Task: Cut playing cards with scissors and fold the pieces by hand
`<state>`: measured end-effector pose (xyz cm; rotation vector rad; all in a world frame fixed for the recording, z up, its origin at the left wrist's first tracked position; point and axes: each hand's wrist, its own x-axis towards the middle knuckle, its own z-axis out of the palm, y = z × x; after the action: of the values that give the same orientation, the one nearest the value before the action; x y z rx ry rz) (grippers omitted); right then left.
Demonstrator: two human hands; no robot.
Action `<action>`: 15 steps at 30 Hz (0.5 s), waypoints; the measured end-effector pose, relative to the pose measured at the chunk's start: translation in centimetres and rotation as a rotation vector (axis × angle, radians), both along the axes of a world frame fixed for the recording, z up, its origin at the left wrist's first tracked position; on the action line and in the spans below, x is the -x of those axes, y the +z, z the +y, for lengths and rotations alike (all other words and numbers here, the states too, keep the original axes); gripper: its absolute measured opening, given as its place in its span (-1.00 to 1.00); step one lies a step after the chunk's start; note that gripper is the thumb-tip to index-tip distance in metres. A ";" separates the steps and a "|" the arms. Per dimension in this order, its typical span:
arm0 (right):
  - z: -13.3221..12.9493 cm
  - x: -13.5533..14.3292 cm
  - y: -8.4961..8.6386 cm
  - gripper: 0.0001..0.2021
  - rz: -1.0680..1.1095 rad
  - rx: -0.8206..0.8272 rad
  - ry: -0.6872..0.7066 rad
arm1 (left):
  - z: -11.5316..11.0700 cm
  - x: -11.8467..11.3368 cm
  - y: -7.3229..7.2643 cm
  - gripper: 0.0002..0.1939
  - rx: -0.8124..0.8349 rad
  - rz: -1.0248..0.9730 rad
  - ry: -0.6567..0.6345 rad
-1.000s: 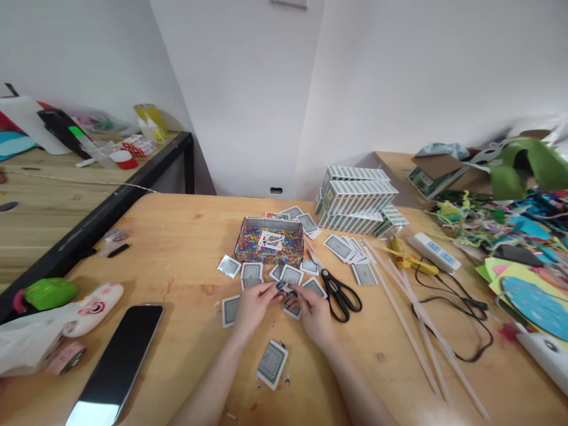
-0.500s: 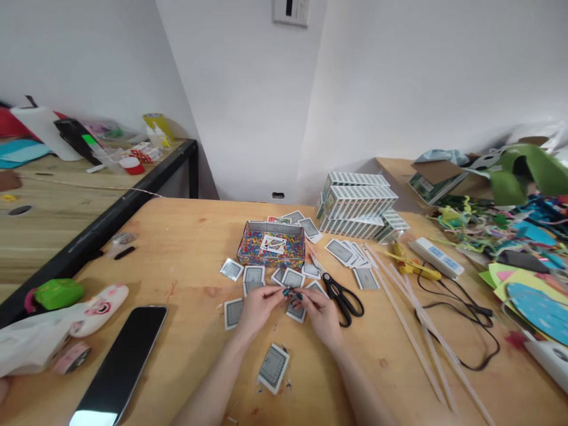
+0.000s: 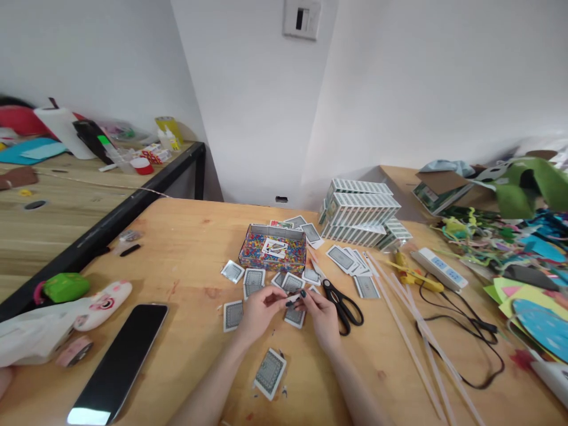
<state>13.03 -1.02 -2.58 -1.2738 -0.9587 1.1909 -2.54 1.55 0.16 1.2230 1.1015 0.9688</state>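
Note:
My left hand (image 3: 261, 312) and my right hand (image 3: 323, 319) meet over the middle of the table, fingertips pinched together. Between them is a small narrow white strip (image 3: 293, 298), perhaps paper or card; the fingers partly cover it. Playing cards lie face down around the hands, one of them (image 3: 232, 316) left of my left hand and another (image 3: 270, 373) nearer me with tiny scraps beside it. Black-handled scissors (image 3: 344, 302) rest just right of my right hand. Beyond the hands stands a shallow box (image 3: 248, 260) with a colourful patterned inside and a face card (image 3: 274, 248) in it.
Stacked striped boxes (image 3: 364, 210) stand at the back right. Further right are a yellow glue gun (image 3: 417, 277), a power strip (image 3: 439, 268), cables and long translucent sticks (image 3: 406, 331). A phone (image 3: 119, 361) and a green pouch (image 3: 66, 287) lie at left.
My fingers have shifted slightly, and the small white strip between them shows more clearly. The whole view has tilted up a little; the cards and scissors stay in place.

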 end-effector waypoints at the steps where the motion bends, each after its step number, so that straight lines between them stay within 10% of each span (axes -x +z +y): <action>1: 0.1 0.0 0.0 -0.62 -0.005 0.001 0.017 | 0.0 0.0 0.1 -0.89 -0.005 0.006 0.020; 15: -0.2 0.7 0.0 -0.71 -0.338 -0.217 0.160 | 0.5 0.4 -0.2 -0.79 0.124 -0.035 0.074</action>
<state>12.34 -1.26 -2.61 -1.2621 -1.4202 0.9746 -2.97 2.02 -0.07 1.0676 1.1688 0.9599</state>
